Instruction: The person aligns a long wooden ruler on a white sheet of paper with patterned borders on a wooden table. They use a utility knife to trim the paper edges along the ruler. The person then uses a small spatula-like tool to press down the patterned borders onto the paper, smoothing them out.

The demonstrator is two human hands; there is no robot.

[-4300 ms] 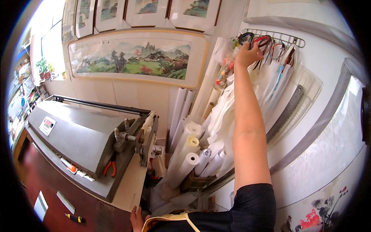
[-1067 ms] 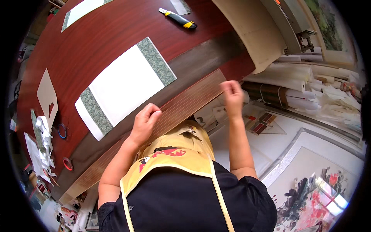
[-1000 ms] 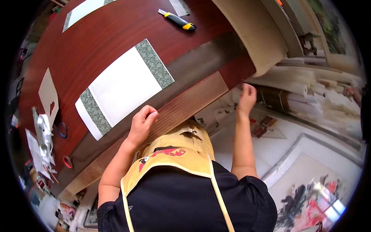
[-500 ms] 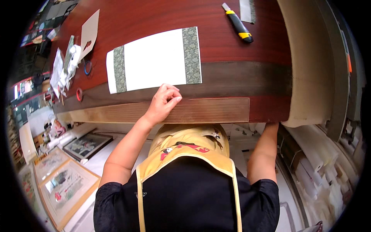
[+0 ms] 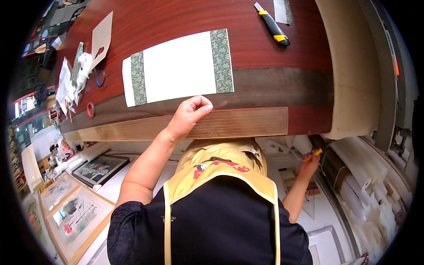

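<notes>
My left hand is over the near edge of the table, thumb and fingers pinched together; whatever is between them, if anything, is too small to make out. Just beyond its fingertips lies a white paper sheet with green patterned bands near both ends. Beneath the hand, a long brownish ruled straightedge runs along the table's front edge. Below the right corner of the table, my right hand is closed around a small yellow-handled tool. Its dark far end is blurred.
A yellow and black utility knife lies on the red-brown table at far right. Tape rolls and crumpled white scraps sit at left. Framed paintings stand low left, paper rolls low right.
My right hand has come out from under the table's right corner, now with the yellow-handled tool showing. My left hand has shifted slightly right, still pinched.
</notes>
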